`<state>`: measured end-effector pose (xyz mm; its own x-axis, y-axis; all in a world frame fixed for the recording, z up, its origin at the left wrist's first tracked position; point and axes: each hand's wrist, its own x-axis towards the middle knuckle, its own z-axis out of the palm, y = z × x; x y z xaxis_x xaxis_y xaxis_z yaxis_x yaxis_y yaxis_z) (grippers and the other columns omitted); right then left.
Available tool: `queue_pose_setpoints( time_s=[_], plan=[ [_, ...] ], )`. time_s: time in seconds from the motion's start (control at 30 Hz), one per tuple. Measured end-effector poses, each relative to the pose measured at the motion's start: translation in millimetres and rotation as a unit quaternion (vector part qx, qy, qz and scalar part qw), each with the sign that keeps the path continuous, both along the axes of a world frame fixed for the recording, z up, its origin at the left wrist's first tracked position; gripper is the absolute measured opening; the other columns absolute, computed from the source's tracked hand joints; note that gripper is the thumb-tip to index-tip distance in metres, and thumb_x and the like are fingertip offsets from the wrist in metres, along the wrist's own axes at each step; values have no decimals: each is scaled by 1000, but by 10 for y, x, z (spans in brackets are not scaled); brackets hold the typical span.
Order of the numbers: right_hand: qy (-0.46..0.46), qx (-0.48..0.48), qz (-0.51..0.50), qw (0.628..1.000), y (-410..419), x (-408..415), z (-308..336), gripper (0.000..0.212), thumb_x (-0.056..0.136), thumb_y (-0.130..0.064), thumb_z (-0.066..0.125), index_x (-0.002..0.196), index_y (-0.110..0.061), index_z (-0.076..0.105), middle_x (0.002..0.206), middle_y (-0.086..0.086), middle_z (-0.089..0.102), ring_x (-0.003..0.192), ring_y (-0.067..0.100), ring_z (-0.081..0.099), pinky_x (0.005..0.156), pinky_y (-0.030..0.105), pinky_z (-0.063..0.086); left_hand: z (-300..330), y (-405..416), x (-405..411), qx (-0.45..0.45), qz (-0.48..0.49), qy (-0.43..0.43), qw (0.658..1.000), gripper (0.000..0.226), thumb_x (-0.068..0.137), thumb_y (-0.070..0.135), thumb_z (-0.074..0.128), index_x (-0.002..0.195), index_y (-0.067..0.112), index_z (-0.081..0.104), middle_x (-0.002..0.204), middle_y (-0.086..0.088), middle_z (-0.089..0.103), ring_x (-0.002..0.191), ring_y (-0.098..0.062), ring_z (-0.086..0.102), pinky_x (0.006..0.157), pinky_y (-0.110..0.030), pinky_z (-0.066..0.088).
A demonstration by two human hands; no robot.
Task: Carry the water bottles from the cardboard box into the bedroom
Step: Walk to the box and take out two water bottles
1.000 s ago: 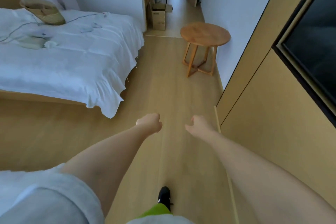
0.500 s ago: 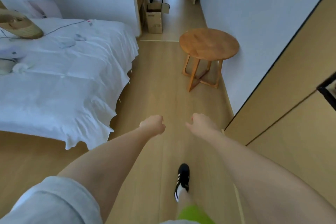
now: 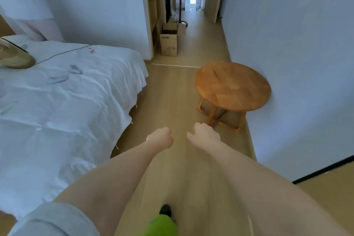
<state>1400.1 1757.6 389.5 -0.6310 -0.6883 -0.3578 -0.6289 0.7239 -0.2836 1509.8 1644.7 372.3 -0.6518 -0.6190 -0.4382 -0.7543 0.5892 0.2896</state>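
An open cardboard box [image 3: 169, 43] stands on the floor just past the bedroom doorway, far ahead of me. Its inside is too dark and distant to show any water bottles. My left hand [image 3: 161, 138] is held out in front of me as a closed fist with nothing in it. My right hand [image 3: 205, 134] is beside it, fingers curled in, also holding nothing. Both hands hover over the wooden floor, well short of the box.
A bed [image 3: 63, 101] with white sheets, a woven basket [image 3: 15, 59] and a cable fills the left. A round wooden side table [image 3: 232, 86] stands against the right wall. A strip of floor runs between them to the doorway and hallway [image 3: 191, 15].
I have walked forward along the bed; the side table and cardboard box are nearer and larger in view. Both hands stay curled and empty in front of me.
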Motion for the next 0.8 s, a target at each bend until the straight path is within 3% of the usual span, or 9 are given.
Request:
queue_pose_setpoints(
  time_s=[0.13,0.4,0.57,0.8],
  plan=[
    [2,1,3,1000,-800,-680,-149,41,96,-45,44,122,-14,52,122,6,55,112,28,53,91,42,46,-81,-840,-678,-10,1,-1,1000,29,96,17,34,110,11,59,105,-7,63,97,-27,61,86,-36,51],
    [2,-1,-13,1000,-2555,-2073,-156,38,97,-44,44,117,-13,52,117,7,54,109,27,53,91,42,46,-96,-2823,-2043,-25,1,-21,999,15,93,10,39,83,12,49,79,-2,51,74,-21,51,65,-29,40],
    [-3,-6,-20,1000,-3365,-2913,-133,42,97,-44,44,123,-12,51,119,8,54,110,28,53,93,44,47,-46,-3674,-2846,-32,-28,-33,999,20,95,10,39,102,8,57,81,-2,52,76,-21,51,67,-29,40],
    [-14,1,-18,1000,-4462,-4177,-404,42,96,-45,45,119,-11,53,118,9,54,111,30,53,92,43,46,-293,-4760,-4058,-29,-38,-46,998,20,96,8,39,106,6,56,91,-5,56,82,-22,55,72,-31,42]
  ],
)
